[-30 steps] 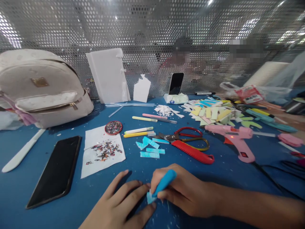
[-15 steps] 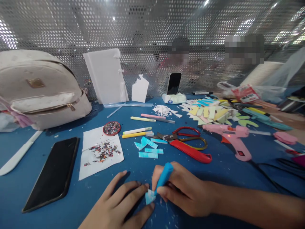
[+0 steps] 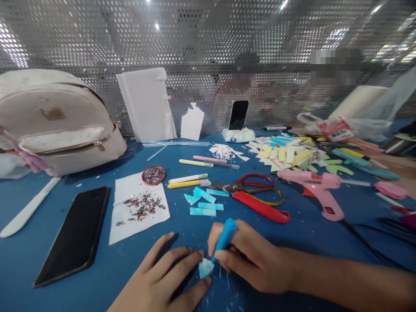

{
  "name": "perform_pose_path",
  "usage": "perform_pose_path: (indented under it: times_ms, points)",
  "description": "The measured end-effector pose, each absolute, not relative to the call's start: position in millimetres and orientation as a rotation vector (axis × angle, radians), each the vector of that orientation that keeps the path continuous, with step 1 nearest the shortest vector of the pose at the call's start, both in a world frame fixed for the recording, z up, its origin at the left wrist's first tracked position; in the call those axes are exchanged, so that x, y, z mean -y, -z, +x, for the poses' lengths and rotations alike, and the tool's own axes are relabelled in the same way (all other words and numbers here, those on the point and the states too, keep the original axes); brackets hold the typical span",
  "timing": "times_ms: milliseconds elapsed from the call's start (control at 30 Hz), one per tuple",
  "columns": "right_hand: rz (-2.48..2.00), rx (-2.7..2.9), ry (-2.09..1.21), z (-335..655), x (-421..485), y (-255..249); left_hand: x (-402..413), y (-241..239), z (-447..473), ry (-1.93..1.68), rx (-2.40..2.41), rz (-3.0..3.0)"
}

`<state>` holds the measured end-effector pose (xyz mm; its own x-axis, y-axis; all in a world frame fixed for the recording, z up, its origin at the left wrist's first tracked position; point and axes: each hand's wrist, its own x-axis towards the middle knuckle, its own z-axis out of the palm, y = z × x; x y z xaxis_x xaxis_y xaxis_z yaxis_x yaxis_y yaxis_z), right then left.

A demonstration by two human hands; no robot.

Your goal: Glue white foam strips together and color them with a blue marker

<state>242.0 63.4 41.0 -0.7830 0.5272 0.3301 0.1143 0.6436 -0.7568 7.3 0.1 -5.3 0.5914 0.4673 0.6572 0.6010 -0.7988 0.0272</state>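
Note:
In my right hand (image 3: 251, 258) is a thick blue marker (image 3: 225, 238); my fingers are wrapped round it and its lower end meets a small piece partly coloured light blue (image 3: 206, 268). My left hand (image 3: 169, 275) lies low on the table, with its fingertips and thumb holding that piece from two sides. White still shows on the upper part of the piece. Just beyond my hands lie several light-blue strips (image 3: 203, 211). Red-handled scissors (image 3: 255, 178) and a tool with a red grip (image 3: 261, 207) overlap beside them.
A pink glue gun (image 3: 326, 182) with a cable lies at right, near a heap of pale cut strips (image 3: 289, 154). Slim markers (image 3: 186, 177) are in the middle. At left are a black phone (image 3: 73, 236), a paper with glitter (image 3: 120, 229) and a backpack (image 3: 58, 130). A perforated metal screen (image 3: 143, 39) stands behind.
The marker tip has shifted very slightly at the edge of the small piece. The whole view has moved a little; both hands keep nearly the same pose.

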Motion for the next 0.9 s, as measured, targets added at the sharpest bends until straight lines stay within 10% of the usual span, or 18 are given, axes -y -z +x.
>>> perform_pose_path:
  times_ms: [900]
  points:
    - [-0.542, 2.225, -1.25, 244, -62, -35, 0, 20, 9, 1.037, 0.897, -2.6]
